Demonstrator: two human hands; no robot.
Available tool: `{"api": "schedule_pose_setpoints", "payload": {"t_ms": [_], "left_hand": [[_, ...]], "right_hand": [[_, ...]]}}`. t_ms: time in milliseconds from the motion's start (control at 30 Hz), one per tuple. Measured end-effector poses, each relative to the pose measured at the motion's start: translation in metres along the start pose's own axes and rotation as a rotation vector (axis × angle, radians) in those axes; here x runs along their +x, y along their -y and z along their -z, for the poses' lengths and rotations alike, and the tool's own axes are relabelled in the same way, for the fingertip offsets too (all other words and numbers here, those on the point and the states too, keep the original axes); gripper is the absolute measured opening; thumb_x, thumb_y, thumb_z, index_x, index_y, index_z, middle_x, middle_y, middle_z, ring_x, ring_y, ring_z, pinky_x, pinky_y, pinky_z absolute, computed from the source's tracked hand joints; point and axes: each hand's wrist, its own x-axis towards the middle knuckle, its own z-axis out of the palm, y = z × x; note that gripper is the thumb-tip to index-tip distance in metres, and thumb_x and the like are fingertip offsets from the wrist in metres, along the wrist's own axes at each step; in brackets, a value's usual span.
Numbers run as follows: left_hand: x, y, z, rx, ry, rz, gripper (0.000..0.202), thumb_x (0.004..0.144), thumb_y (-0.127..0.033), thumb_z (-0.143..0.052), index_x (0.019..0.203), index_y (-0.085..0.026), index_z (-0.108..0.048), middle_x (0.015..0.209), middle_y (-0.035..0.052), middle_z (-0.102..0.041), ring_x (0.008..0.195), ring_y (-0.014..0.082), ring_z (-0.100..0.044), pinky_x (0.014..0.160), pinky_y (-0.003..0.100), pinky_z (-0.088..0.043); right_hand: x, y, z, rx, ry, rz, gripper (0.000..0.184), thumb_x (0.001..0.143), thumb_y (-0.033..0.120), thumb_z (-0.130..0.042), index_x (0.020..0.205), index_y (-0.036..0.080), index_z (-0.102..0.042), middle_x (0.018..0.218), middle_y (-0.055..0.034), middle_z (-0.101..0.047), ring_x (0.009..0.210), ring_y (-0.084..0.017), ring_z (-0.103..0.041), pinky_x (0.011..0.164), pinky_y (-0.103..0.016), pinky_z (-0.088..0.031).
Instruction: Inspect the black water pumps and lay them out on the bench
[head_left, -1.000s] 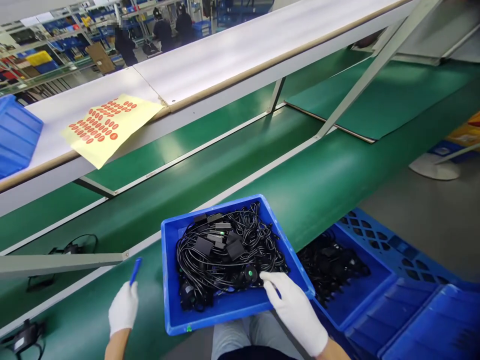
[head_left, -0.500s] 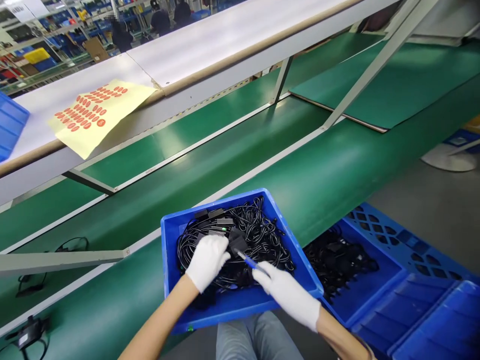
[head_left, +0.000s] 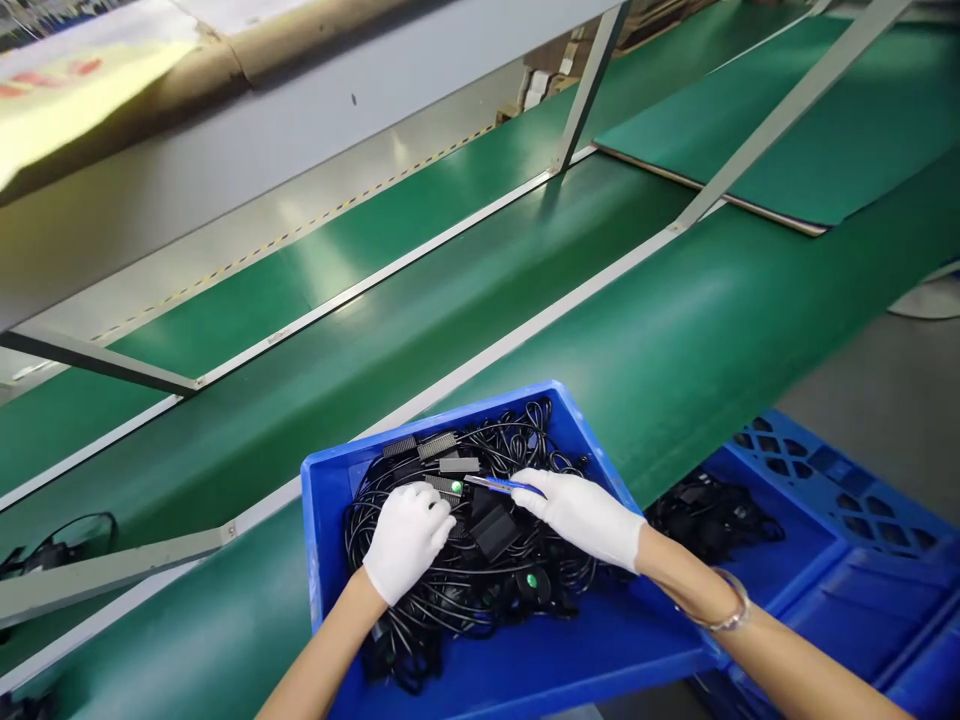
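Observation:
A blue plastic tray (head_left: 322, 560) lies in front of me, full of tangled black cables with small black modules (head_left: 491, 530). My left hand (head_left: 406, 540), in a white glove, rests closed on the cables and a module bearing a green dot (head_left: 455, 487). My right hand (head_left: 581, 515), also gloved, pinches a blue pen (head_left: 499, 485) whose tip points left at that module. Another green dot (head_left: 532, 580) shows on a round part lower in the pile.
The tray sits at the edge of a green conveyor belt (head_left: 675, 330) with grey metal rails and struts. A second blue bin with black cables (head_left: 712, 520) stands to the right, beside blue crates (head_left: 832, 500). A cable lies at the far left (head_left: 52, 545).
My left hand passed the pen to my right and came into the tray; the right hand now holds the pen higher, over the modules. The view has tipped down and closer.

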Motion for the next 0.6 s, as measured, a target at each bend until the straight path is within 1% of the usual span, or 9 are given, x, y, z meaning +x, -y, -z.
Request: {"api": "schedule_pose_setpoints", "payload": {"t_ms": [67,167,267,367,433,600], "left_hand": [[0.000,0.000,-0.001,-0.005,-0.032,-0.026,0.020,0.097,-0.024,-0.056,0.079,-0.020,-0.062,0.084,0.0019,-0.066,0.086,0.0206,-0.062,0.078,0.036,-0.045],[0.002,-0.001,-0.003,0.009,-0.055,-0.035,0.017,0.096,-0.022,-0.057,0.080,-0.019,-0.062,0.084,0.0014,-0.066,0.085,0.0209,-0.063,0.075,0.036,-0.046],[0.006,-0.004,-0.005,0.049,-0.065,-0.033,0.014,0.096,-0.021,-0.057,0.084,-0.019,-0.063,0.082,0.0015,-0.066,0.083,0.0215,-0.064,0.074,0.037,-0.047],[0.009,-0.007,-0.005,0.067,-0.052,-0.032,0.015,0.097,-0.022,-0.056,0.084,-0.019,-0.064,0.083,0.0024,-0.067,0.082,0.0220,-0.064,0.074,0.038,-0.047],[0.010,-0.008,-0.005,0.069,-0.040,-0.026,0.017,0.097,-0.022,-0.055,0.082,-0.019,-0.063,0.081,0.0025,-0.067,0.080,0.0217,-0.064,0.073,0.038,-0.047],[0.011,-0.008,-0.004,0.069,-0.024,-0.007,0.019,0.098,-0.022,-0.053,0.082,-0.020,-0.064,0.081,0.0022,-0.067,0.080,0.0211,-0.064,0.074,0.038,-0.047]], "right_hand": [[0.008,0.000,0.004,-0.061,0.009,0.001,0.040,0.100,0.043,-0.040,0.121,0.022,-0.068,0.118,-0.0091,-0.074,0.109,-0.031,-0.069,0.093,-0.040,-0.049],[0.016,0.003,0.009,-0.137,0.020,0.001,0.040,0.100,0.042,-0.043,0.124,0.024,-0.069,0.121,-0.0085,-0.074,0.111,-0.032,-0.069,0.095,-0.042,-0.050],[0.018,0.009,0.012,-0.196,0.029,-0.006,0.037,0.100,0.041,-0.045,0.120,0.026,-0.071,0.116,-0.0084,-0.076,0.106,-0.032,-0.072,0.090,-0.041,-0.052],[0.018,0.014,0.010,-0.246,0.040,-0.034,0.037,0.099,0.040,-0.045,0.114,0.022,-0.074,0.101,-0.0127,-0.079,0.095,-0.034,-0.074,0.081,-0.041,-0.053],[0.018,0.016,0.006,-0.267,0.044,-0.052,0.037,0.099,0.039,-0.045,0.111,0.020,-0.074,0.093,-0.0140,-0.079,0.090,-0.034,-0.075,0.076,-0.039,-0.052],[0.021,0.018,0.000,-0.267,0.043,-0.083,0.038,0.100,0.040,-0.045,0.110,0.020,-0.075,0.094,-0.0144,-0.079,0.089,-0.032,-0.075,0.073,-0.036,-0.050]]}}
